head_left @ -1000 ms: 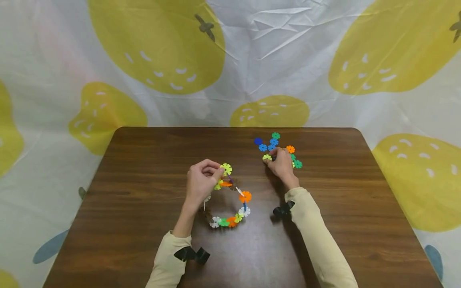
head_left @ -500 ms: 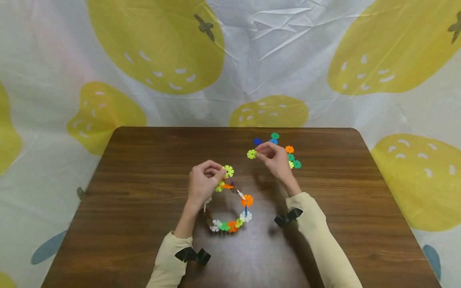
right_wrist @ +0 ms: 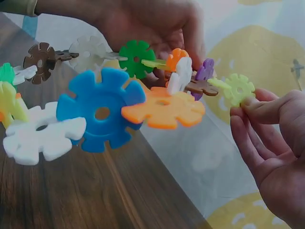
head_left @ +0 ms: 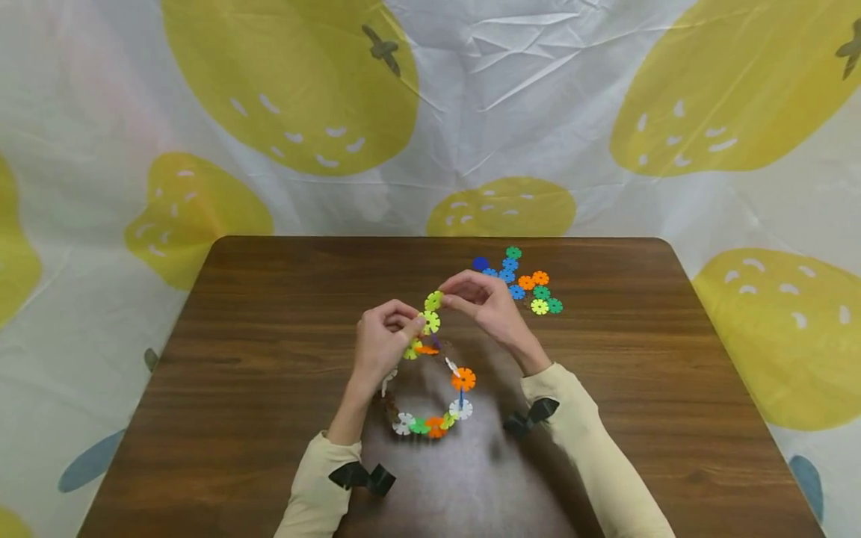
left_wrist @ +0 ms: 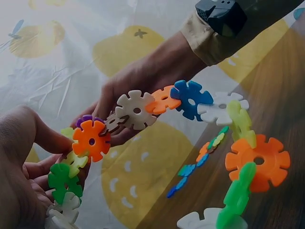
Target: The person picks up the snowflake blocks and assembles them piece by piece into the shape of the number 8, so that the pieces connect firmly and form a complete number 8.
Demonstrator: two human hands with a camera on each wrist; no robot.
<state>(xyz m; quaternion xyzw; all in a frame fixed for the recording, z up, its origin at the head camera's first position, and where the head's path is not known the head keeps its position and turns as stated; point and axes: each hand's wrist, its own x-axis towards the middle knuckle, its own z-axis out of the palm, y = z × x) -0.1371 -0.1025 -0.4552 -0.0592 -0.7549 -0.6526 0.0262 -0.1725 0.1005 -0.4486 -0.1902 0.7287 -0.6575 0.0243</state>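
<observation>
A ring-shaped chain of interlocked plastic snowflake discs [head_left: 463,379] hangs over the table, in orange, white, blue, green, brown, purple and yellow-green. At its upper end in the head view, my left hand [head_left: 382,340] grips the chain between thumb and fingers, beside a yellow-green disc [head_left: 430,322]. With thumb and fingertips, my right hand [head_left: 494,314] pinches another yellow-green disc [right_wrist: 239,89]. That disc meets the chain's yellow-green one edge to edge; whether their slots are locked, I cannot tell. The left wrist view shows an orange disc [left_wrist: 92,141] close to my left thumb, partly hiding the fingertips.
Loose snowflake discs lie at the back right of the brown wooden table [head_left: 269,314]: several blue [head_left: 507,276], green [head_left: 554,305] and orange [head_left: 540,278], and a yellow-green one [head_left: 539,307]. Behind the table hangs a fruit-printed cloth [head_left: 323,202].
My right hand has lifted a yellow-green disc from the loose pieces and carried it left and toward me to the chain. My left hand has barely shifted, keeping its grip.
</observation>
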